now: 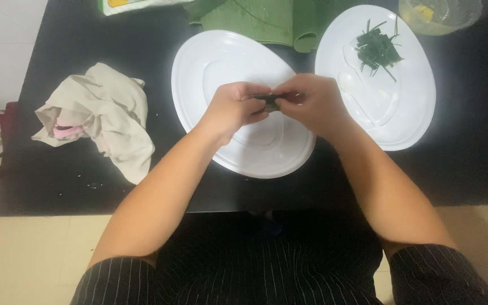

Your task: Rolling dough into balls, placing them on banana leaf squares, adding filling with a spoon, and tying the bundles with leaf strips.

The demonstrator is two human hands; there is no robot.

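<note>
We've got both hands meeting over the near white oval plate [221, 62], and pinched right between them is a small dark green leaf piece [269, 101]; our left hand [234, 107] grips its left end with curled fingers, our right hand [312, 101] clamps the other end, thumbs and fingertips touching across it. The piece is mostly hidden by our fingers, so its exact shape we cannot tell, only that it looks thin and folded. The plate under it is smooth, glossy and bare, with a raised oval rim. Just to the right lies a second white oval plate [413, 113], carrying a little heap of narrow dark green strips [377, 49]. Beyond the plates we see a broad, matte green leaf [255, 20] with a rolled edge, and a clear plastic cup [441, 14]. Off to our left, a crumpled beige cloth [100, 116] sits soft and wrinkled on the flat black tabletop [470, 152].
</note>
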